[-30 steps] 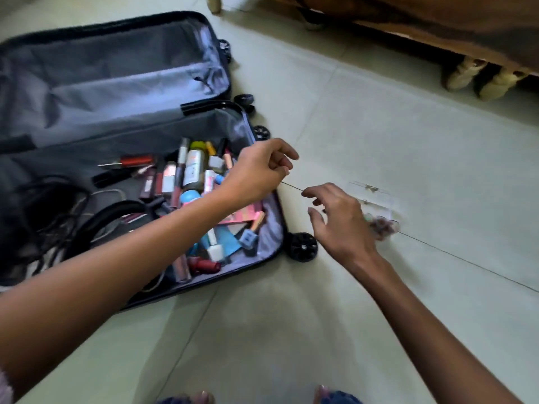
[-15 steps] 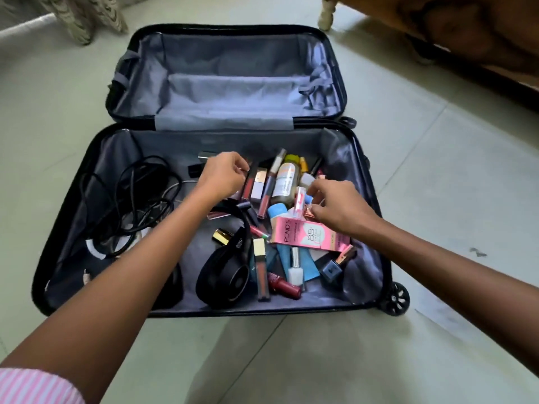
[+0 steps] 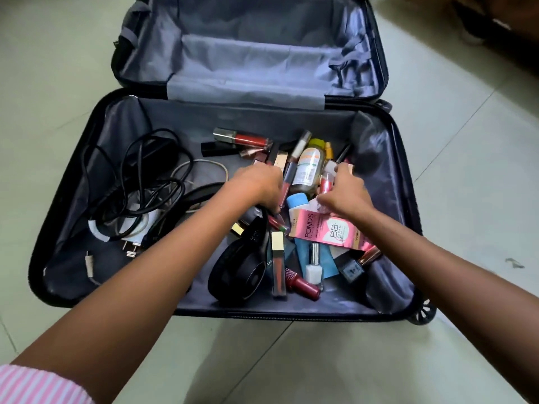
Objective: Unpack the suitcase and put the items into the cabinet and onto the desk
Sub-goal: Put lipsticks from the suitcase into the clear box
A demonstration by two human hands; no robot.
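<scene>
A black suitcase (image 3: 62,225) lies open on the floor, its grey-lined lid (image 3: 248,53) folded back. A pile of cosmetics fills the right half: a clear amber bottle (image 3: 309,167), a pink Pond's box (image 3: 323,231), lip gloss tubes, and white nail polish (image 3: 313,269). My left hand (image 3: 256,185) reaches into the pile with its fingers curled round some lip gloss tubes. My right hand (image 3: 345,193) grips a small pink tube (image 3: 326,183) just above the Pond's box. What lies under both palms is hidden.
Tangled black cables (image 3: 140,182) and a white charger plug (image 3: 131,240) fill the suitcase's left half. Black headphones (image 3: 242,272) lie near the front middle. A suitcase wheel (image 3: 423,313) sticks out at the front right. Pale tiled floor (image 3: 291,360) surrounds the case.
The view has swung from the floor on the right to over the suitcase. Both hands moved into the cosmetics pile and closed on small tubes.
</scene>
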